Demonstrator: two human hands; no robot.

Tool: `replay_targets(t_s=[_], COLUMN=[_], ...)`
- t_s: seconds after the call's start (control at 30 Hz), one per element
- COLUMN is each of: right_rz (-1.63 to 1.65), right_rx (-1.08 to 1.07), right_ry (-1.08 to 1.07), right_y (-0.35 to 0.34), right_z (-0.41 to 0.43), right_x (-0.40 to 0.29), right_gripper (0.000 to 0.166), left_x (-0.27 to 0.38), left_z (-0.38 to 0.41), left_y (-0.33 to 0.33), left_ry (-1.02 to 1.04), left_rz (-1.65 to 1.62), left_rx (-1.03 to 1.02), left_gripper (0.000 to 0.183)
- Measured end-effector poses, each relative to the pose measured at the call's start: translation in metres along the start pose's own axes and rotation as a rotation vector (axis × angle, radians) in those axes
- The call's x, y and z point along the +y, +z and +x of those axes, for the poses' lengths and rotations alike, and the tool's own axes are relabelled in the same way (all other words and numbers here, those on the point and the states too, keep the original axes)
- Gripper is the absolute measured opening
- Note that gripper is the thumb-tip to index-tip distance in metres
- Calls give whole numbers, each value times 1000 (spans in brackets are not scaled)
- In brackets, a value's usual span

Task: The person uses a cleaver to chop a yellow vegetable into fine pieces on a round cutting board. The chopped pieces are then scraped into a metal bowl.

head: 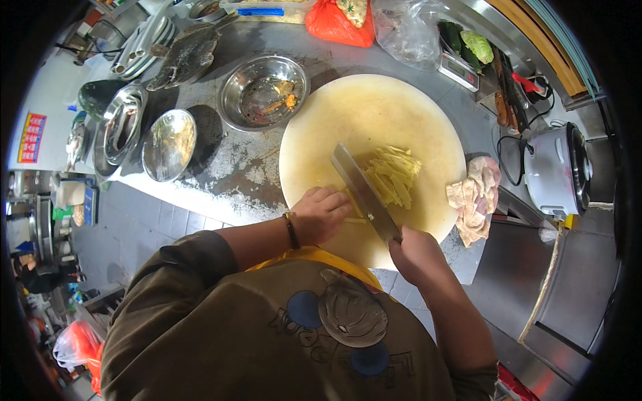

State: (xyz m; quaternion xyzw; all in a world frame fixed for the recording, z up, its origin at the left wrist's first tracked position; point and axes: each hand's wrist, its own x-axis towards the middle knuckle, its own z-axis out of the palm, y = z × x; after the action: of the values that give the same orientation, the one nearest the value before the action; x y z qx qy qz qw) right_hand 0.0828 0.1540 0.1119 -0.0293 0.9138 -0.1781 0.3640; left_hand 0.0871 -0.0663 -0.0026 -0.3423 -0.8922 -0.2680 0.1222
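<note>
A Chinese cleaver is gripped by its handle in my right hand. Its blade slants across a round, yellowed cutting board. My left hand rests on the board left of the blade, fingers curled down over a pale yellow vegetable piece, mostly hidden by the hand. A thin pale strip lies between that hand and the cleaver. Right of the blade sits a loose heap of cut yellow-green vegetable strips.
A steel bowl with scraps stands by the board's upper left. A crumpled cloth touches its right edge. Behind are a flatfish, a red plastic bag and a digital scale. A rice cooker stands right, knives beyond.
</note>
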Motion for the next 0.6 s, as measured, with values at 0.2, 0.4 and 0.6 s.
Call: replay_targets(t_s=[0.2, 0.4, 0.6], right_rz=[87, 71, -64], right_rx=[43, 22, 40], right_ry=[-19, -37, -29], right_y=[4, 4, 4], right_z=[-3, -1, -3], right_x=[5, -3, -6], right_gripper=[21, 21, 21], left_x=[5, 3, 6], left_z=[1, 0, 6], left_y=[0, -1, 2], left_ry=[-10, -16, -10], left_rz=[20, 15, -3], left_rx=[-41, -68, -69], left_gripper=[35, 34, 34])
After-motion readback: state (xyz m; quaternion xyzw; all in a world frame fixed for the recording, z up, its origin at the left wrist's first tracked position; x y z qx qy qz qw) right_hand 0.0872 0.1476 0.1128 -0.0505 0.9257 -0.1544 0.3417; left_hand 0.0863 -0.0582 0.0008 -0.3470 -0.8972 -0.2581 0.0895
